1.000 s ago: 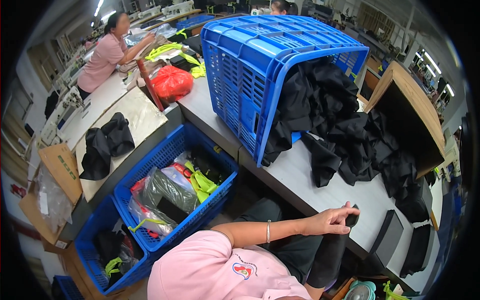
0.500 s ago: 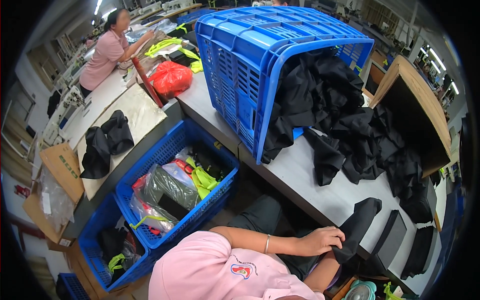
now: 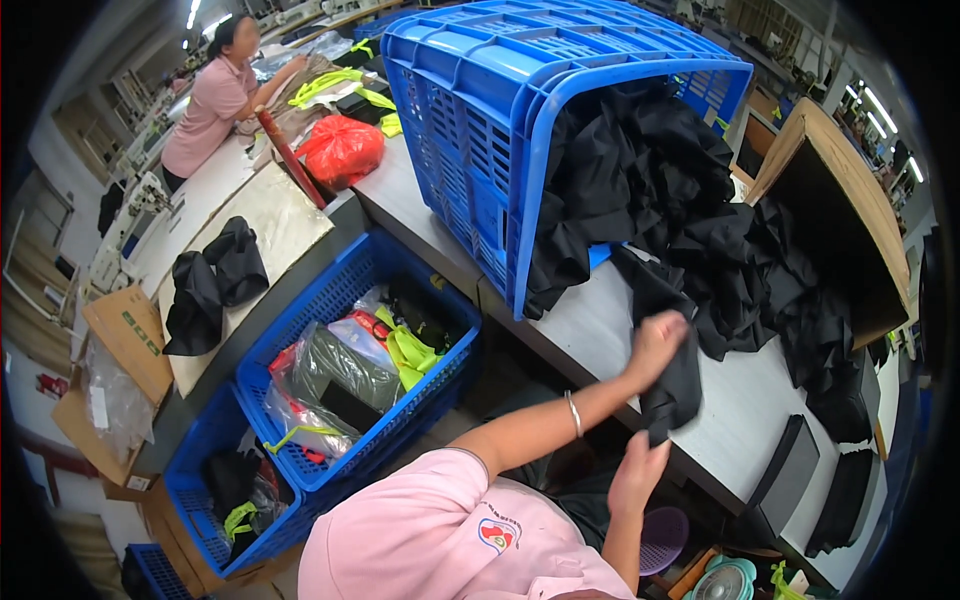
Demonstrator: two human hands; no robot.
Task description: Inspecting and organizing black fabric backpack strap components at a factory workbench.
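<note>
A black cloth piece [image 3: 672,395] hangs over the near table edge between my two hands. Closed fingers of my left hand [image 3: 657,350] grip its upper part, close to another black cloth [image 3: 655,285] at the pile's near edge; whether the two are one piece I cannot tell. Lower down, my right hand [image 3: 638,472] pinches its bottom end. Just beyond, a heap of crumpled black cloth pieces [image 3: 640,170] spills from a big blue crate [image 3: 465,150] tipped on its side. Flat stacks of black pieces [image 3: 785,475] lie to the right on the grey table [image 3: 590,335].
Blue crates [image 3: 330,460] with bagged goods and lime straps stand at my left. A cardboard box [image 3: 840,215] rests right of the heap. A red plastic bag [image 3: 342,152] sits on the far table. A co-worker [image 3: 210,110] stands far left. A small fan [image 3: 725,580] is low right.
My left hand has moved up toward the heap, now gripping black cloth there. The right hand, earlier hidden by a black piece, now shows at the cloth's lower end.
</note>
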